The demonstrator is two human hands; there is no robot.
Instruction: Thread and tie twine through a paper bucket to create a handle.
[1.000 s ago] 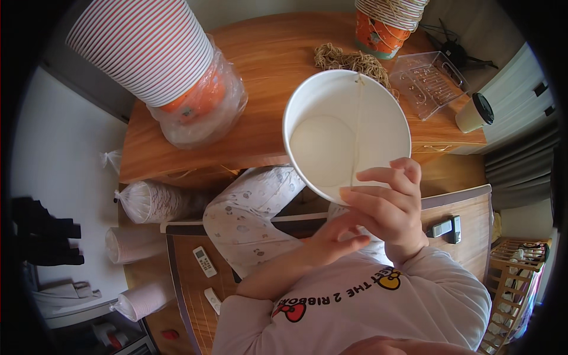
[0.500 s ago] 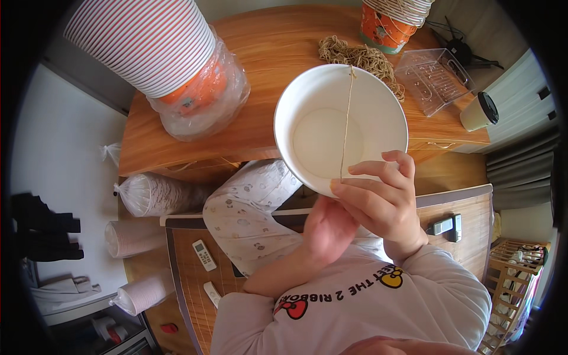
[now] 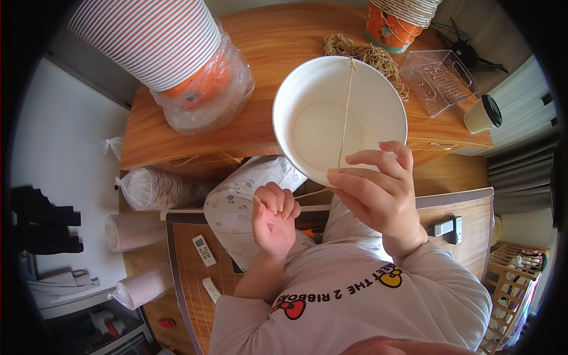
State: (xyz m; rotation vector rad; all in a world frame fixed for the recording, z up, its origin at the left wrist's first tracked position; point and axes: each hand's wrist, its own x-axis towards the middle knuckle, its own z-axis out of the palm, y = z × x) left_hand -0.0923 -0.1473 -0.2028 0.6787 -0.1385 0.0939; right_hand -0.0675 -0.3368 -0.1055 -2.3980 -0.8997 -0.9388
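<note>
My right hand (image 3: 376, 192) holds a white paper bowl (image 3: 322, 115) by its near rim, tilted so the empty inside faces me. A thin brown twine (image 3: 344, 112) runs straight across the bowl's mouth from the far rim to my right fingertips, which pinch it against the rim. Below and left of the bowl, my left hand (image 3: 273, 220) hangs apart from it with its fingers curled closed; I see nothing in it. A loose heap of the same twine (image 3: 370, 54) lies on the wooden table (image 3: 260, 127) behind the bowl.
A tall stack of striped paper bowls in a plastic bag (image 3: 171, 53) stands at the table's left. An orange bowl stack (image 3: 396, 21), a clear plastic tray (image 3: 438, 80) and a lidded cup (image 3: 483, 113) sit at the right. Bagged lids (image 3: 151, 188) and remotes (image 3: 204, 249) lie below.
My left hand has let go of the bowl and dropped down and left, curled shut. The bowl has risen slightly, and the twine now stretches across its mouth.
</note>
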